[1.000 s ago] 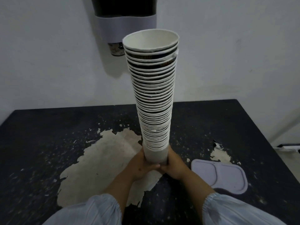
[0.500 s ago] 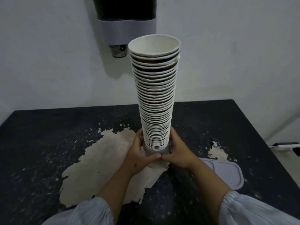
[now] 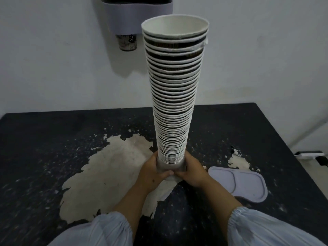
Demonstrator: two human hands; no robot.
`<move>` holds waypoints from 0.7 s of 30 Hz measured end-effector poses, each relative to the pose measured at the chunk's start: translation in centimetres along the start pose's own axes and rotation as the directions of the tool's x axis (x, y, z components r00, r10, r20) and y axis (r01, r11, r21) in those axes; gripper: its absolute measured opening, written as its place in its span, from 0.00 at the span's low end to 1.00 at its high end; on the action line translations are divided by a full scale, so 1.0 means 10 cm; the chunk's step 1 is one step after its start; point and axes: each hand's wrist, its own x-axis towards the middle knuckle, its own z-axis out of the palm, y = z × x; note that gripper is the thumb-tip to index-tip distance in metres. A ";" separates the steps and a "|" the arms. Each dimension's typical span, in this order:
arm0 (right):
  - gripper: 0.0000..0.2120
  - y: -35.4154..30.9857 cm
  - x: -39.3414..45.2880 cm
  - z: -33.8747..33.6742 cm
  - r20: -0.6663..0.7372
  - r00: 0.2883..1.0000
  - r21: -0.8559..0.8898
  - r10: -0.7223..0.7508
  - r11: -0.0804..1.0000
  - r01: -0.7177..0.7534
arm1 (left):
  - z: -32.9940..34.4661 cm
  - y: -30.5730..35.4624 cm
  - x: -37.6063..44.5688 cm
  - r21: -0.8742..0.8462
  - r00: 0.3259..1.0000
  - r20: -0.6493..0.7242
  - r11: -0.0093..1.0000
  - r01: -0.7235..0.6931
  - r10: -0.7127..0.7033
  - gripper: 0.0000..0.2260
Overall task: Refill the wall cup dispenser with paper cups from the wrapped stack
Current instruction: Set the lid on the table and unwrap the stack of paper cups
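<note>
Tall upright stack of white-rimmed dark paper cups [image 3: 174, 96] clasped at its base above the black peeling tabletop [image 3: 53, 139].

Left hand [image 3: 151, 170] and right hand [image 3: 192, 170] curled round the bottom cup, thumbs meeting in front; grey wall dispenser [image 3: 124, 20] behind, lilac plastic lid [image 3: 248, 183] lying right.

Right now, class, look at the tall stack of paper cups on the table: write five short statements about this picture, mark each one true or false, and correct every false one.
1. Both the left hand and the right hand grip the base of the tall stack of white-rimmed paper cups. True.
2. The stack lies flat on the black peeling table. False: it stands upright.
3. A pale grey flat plastic lid lies right of the hands. True.
4. The grey-banded wall cup dispenser hangs empty. False: a cup shows at its bottom.
5. The top cup's mouth faces down. False: it faces up.
</note>
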 end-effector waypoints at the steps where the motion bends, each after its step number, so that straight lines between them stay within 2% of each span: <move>1: 0.33 0.01 0.00 0.02 0.004 1.000 -0.009 0.010 1.000 -0.010 | 0.02 -0.02 -0.01 0.019 1.000 0.000 1.000 -0.006 0.006 0.31; 5: 0.32 0.06 0.03 0.08 0.101 0.991 -0.128 0.083 0.989 -0.070 | 0.07 -0.03 -0.04 0.028 0.999 0.027 0.999 -0.041 0.040 0.32; 7: 0.32 0.10 0.04 0.08 0.120 0.984 -0.284 0.132 0.954 -0.093 | 0.07 -0.01 -0.07 -0.019 0.998 0.005 0.997 -0.069 0.069 0.38; 8: 0.33 0.09 0.04 0.07 0.121 0.981 -0.303 0.149 0.947 -0.107 | 0.07 -0.01 -0.08 -0.024 0.996 -0.018 0.996 -0.082 0.082 0.43; 9: 0.32 0.07 0.04 0.05 0.112 0.984 -0.277 0.137 0.955 -0.101 | 0.06 0.00 -0.09 -0.027 0.995 -0.036 0.995 -0.096 0.095 0.47; 11: 0.29 -0.02 -0.01 0.00 0.065 0.995 -0.120 0.075 0.991 -0.066 | 0.05 0.03 -0.09 -0.051 0.993 -0.051 0.993 -0.108 0.105 0.49; 14: 0.38 -0.13 -0.05 -0.12 0.001 1.000 0.070 -0.024 0.997 0.024 | 0.05 0.09 -0.06 -0.072 0.996 -0.041 0.994 -0.080 0.077 0.45; 17: 0.42 -0.20 -0.03 -0.14 -0.008 0.995 0.109 -0.100 0.989 0.100 | 0.08 0.10 -0.03 -0.054 0.999 -0.041 0.998 -0.038 0.036 0.39; 21: 0.42 -0.19 0.02 -0.03 -0.027 0.996 0.123 -0.090 0.988 0.093 | 0.15 -0.01 0.00 0.011 0.997 -0.067 0.999 0.032 -0.031 0.30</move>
